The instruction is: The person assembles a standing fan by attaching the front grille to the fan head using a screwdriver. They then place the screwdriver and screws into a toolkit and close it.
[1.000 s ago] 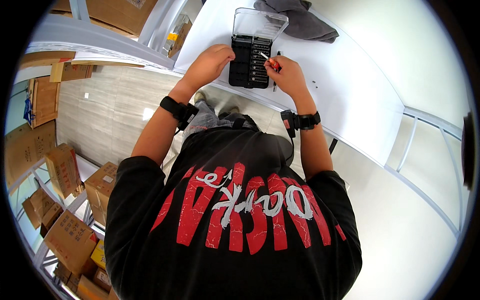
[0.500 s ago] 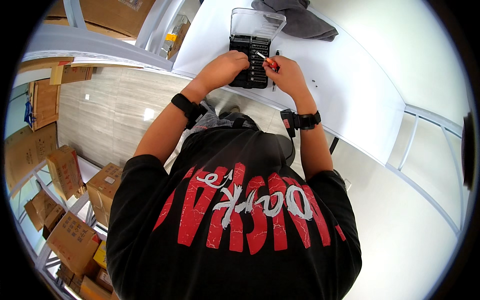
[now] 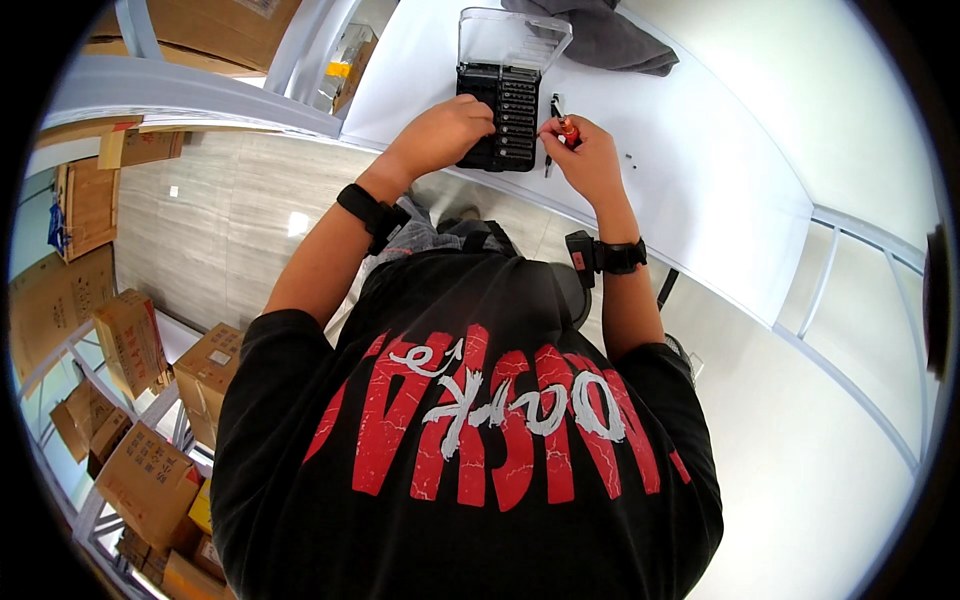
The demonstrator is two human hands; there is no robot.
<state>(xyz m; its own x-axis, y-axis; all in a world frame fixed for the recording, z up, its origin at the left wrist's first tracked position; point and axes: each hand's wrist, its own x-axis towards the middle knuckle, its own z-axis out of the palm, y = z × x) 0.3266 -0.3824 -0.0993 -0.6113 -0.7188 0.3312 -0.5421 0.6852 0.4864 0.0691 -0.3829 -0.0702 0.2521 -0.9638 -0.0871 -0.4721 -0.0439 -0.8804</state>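
Observation:
A black screwdriver-bit case [image 3: 510,110] with a clear raised lid [image 3: 510,38] lies on the white table [image 3: 700,170]. My left hand [image 3: 440,135] rests on the case's near left edge, fingers curled over the bit rows; whether it holds a bit I cannot tell. My right hand [image 3: 585,155] is just right of the case, pinching a small red-handled screwdriver [image 3: 567,130]. A thin dark tool [image 3: 552,125] lies on the table between the case and that hand.
A grey cloth [image 3: 600,35] lies behind the case. Two tiny dark specks [image 3: 628,156], perhaps screws, sit right of my right hand. Cardboard boxes [image 3: 140,440] fill shelves at lower left. A white metal frame [image 3: 850,290] runs along the right.
My left hand has slid right from beside the case onto its left edge. My right hand stays by the case with the red screwdriver.

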